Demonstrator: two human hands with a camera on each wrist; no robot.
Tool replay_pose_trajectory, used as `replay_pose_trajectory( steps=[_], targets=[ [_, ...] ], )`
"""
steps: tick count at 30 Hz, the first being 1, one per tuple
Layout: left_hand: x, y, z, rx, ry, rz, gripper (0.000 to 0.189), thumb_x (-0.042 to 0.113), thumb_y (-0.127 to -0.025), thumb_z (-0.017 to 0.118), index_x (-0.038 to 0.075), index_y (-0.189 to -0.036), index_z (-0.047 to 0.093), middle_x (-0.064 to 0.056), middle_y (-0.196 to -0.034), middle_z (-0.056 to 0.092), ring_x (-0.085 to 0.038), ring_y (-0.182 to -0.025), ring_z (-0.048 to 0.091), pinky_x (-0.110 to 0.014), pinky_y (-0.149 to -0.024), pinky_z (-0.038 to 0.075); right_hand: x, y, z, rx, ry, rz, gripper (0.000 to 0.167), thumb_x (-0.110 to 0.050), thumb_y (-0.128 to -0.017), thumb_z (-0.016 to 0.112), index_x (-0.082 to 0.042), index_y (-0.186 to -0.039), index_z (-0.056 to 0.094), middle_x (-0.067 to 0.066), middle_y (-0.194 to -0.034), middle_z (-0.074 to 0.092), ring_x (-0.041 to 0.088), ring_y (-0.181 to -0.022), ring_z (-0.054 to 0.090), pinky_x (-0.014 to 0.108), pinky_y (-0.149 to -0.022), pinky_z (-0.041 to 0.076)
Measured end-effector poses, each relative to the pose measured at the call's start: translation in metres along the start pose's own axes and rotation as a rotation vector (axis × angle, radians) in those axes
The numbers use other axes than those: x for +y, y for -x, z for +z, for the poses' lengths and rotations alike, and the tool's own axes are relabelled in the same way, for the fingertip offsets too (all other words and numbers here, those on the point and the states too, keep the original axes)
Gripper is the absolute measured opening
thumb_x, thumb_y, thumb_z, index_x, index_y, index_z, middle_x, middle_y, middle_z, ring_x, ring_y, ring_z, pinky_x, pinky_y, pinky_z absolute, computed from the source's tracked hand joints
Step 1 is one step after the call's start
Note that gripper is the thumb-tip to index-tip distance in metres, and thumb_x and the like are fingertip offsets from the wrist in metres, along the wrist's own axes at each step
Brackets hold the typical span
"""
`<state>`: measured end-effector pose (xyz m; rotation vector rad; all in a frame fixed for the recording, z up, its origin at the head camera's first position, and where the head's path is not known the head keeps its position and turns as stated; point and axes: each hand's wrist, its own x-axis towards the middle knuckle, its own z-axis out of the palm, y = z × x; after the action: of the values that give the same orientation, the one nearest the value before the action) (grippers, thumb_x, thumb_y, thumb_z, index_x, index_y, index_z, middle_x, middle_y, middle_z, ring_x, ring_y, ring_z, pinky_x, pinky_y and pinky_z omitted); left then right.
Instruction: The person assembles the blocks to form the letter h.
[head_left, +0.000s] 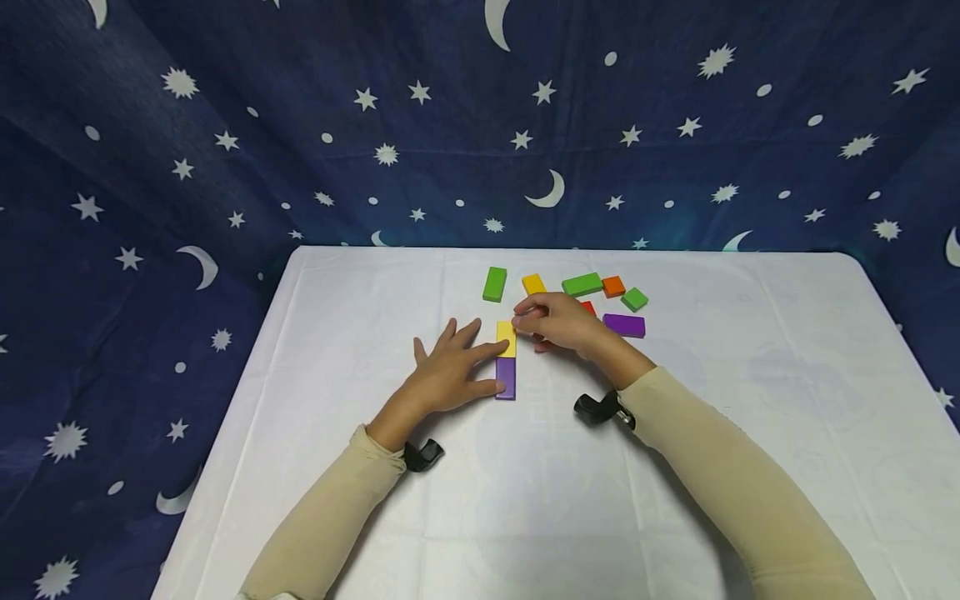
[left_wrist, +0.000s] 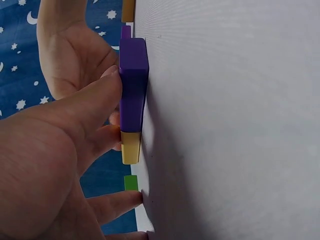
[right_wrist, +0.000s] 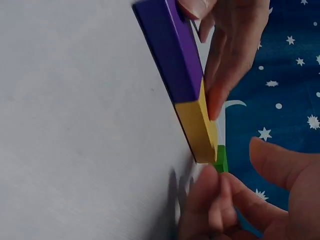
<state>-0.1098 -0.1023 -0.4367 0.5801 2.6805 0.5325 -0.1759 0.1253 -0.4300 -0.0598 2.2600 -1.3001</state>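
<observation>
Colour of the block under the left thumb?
Purple; the block shows best in the left wrist view.

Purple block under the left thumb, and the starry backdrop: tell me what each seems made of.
Purple block: probably painted wood, though plastic is possible; smooth, satin-looking, with even, opaque colour and slightly rounded edges.
Starry backdrop: likely printed fabric, matte; it hangs with soft folds and creases.
</observation>
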Motion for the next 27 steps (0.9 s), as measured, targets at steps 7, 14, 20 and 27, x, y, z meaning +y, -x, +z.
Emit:
replay_pose_trajectory(
  steps=[7, 14, 20, 27],
  targets=[
    [0.000, 0.001, 0.000, -0.002, -0.005, -0.007, 0.066, 0.062, -0.090, 0.068, 0.043, -0.150, 0.049, -0.008, -0.171, 0.023, -0.045, -0.158, 0.009, -0.088, -0.106, 0.005, -0.011, -0.016, -0.006, 0.252, 0.186, -0.195, 0.032, -0.037, -0.095, 0.072, -0.014, -0.116, 0.074, 0.007, -0.085, 0.070, 0.022, -0.073, 0.064, 0.030, -0.066, 0.048],
    [0.000, 0.000, -0.001, 0.005, -0.004, -0.006, 0.066, 0.061, -0.090, 0.069, 0.042, -0.150, 0.050, -0.008, -0.170, 0.024, -0.045, -0.158, 0.009, -0.088, -0.106, 0.005, -0.023, -0.040, -0.009, 0.368, 0.322, -0.263, 0.040, -0.037, -0.094, 0.073, -0.008, -0.122, 0.072, 0.013, -0.103, 0.069, 0.029, -0.099, 0.061, 0.042, -0.090, 0.048],
    [0.000, 0.000, -0.001, 0.006, -0.004, 0.005, 0.065, 0.061, -0.090, 0.068, 0.042, -0.150, 0.050, -0.009, -0.170, 0.024, -0.046, -0.158, 0.010, -0.088, -0.106, 0.005, -0.027, -0.056, -0.006, 0.338, 0.441, -0.163, 0.052, -0.047, -0.092, 0.073, -0.014, -0.132, 0.068, 0.012, -0.123, 0.063, 0.032, -0.122, 0.051, 0.054, -0.102, 0.045],
    [-0.001, 0.001, -0.001, 0.009, 0.004, 0.004, 0.066, 0.061, -0.090, 0.069, 0.043, -0.150, 0.050, -0.008, -0.170, 0.024, -0.045, -0.158, 0.010, -0.088, -0.106, 0.005, -0.023, -0.066, 0.000, 0.315, 0.558, -0.094, 0.064, -0.058, -0.086, 0.075, -0.020, -0.137, 0.066, 0.011, -0.134, 0.060, 0.034, -0.129, 0.046, 0.063, -0.103, 0.038]
  ],
)
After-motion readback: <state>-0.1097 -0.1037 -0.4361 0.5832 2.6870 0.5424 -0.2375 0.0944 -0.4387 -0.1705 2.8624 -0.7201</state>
